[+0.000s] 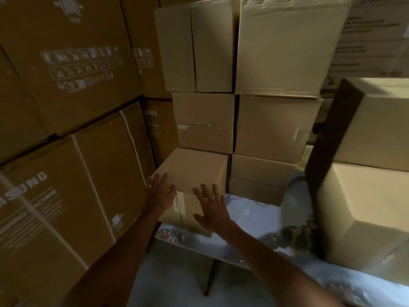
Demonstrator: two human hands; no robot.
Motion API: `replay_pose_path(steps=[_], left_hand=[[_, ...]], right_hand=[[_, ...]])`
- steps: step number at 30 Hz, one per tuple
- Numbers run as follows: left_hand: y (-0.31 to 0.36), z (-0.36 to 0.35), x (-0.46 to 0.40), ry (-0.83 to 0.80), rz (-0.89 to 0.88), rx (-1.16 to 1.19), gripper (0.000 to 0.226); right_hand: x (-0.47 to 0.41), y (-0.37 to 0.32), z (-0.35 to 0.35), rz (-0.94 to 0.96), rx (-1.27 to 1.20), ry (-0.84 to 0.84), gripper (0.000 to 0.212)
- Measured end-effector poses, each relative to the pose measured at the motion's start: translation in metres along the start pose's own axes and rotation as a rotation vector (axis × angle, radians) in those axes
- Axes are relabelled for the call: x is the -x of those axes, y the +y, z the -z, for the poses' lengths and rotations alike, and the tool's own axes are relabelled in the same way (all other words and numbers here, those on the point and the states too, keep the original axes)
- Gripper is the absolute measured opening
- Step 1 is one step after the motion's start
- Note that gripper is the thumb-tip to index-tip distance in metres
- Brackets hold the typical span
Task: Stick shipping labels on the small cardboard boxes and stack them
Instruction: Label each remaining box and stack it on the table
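A small plain cardboard box (194, 171) sits at the bottom left of a stack of similar boxes (274, 127), on a pale surface (254, 213). A white label (179, 202) is on its near face. My left hand (160, 191) lies with straight fingers on the box's near left corner. My right hand (212, 207) is spread flat against the near face, right of the label. Neither hand grips anything.
Large printed brown cartons (73, 138) form a wall on the left. Two big plain boxes (371, 189) are stacked at the right, close to the stack. A dark crumpled thing (303, 235) lies on the pale surface between them.
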State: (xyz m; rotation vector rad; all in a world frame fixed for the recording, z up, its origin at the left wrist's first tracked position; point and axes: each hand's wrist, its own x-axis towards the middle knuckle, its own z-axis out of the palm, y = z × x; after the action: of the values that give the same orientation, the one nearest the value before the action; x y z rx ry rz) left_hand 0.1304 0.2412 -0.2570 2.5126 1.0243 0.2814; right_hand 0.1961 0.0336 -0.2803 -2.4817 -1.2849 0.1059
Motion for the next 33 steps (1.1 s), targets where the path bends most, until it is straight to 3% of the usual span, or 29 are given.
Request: replay_pose_path(steps=[3,7,12,17,21,26,28,30,33], left_hand=[[-0.009,-0.003,-0.018,-0.044,0.015,-0.010,0.056],[0.003,0.001,-0.028,-0.079,0.066,0.080,0.072],[0.040,-0.018,0.016,-0.073,0.026,0.056,0.073],[0.075,-0.034,0.091,-0.065,-0.022,-0.017,0.079],[0.084,-0.041,0.120,-0.179,-0.031,0.138,0.091],[0.084,-0.037,0.084,-0.287,0.044,0.576,0.069],[0.078,-0.044,0.071,-0.326,0.044,0.595,0.074],[0.078,-0.049,0.074,-0.326,-0.014,0.537,0.093],[0.087,-0.045,0.096,-0.237,-0.154,0.313,0.086]], right_hand=[[0.008,0.007,-0.006,0.001,0.045,0.063,0.087],[0.025,0.016,-0.009,-0.005,0.030,0.131,0.085],[0.064,0.041,-0.020,-0.046,-0.007,0.285,0.073],[0.120,0.065,-0.004,-0.213,0.008,0.437,0.052],[0.142,0.072,0.029,-0.386,0.049,0.550,0.034],[0.117,0.088,0.058,-0.478,0.040,0.403,0.070],[0.105,0.082,0.060,-0.500,0.057,0.277,0.077],[0.097,0.071,0.059,-0.463,0.132,0.174,0.079],[0.097,0.057,0.050,-0.390,0.201,0.092,0.089]])
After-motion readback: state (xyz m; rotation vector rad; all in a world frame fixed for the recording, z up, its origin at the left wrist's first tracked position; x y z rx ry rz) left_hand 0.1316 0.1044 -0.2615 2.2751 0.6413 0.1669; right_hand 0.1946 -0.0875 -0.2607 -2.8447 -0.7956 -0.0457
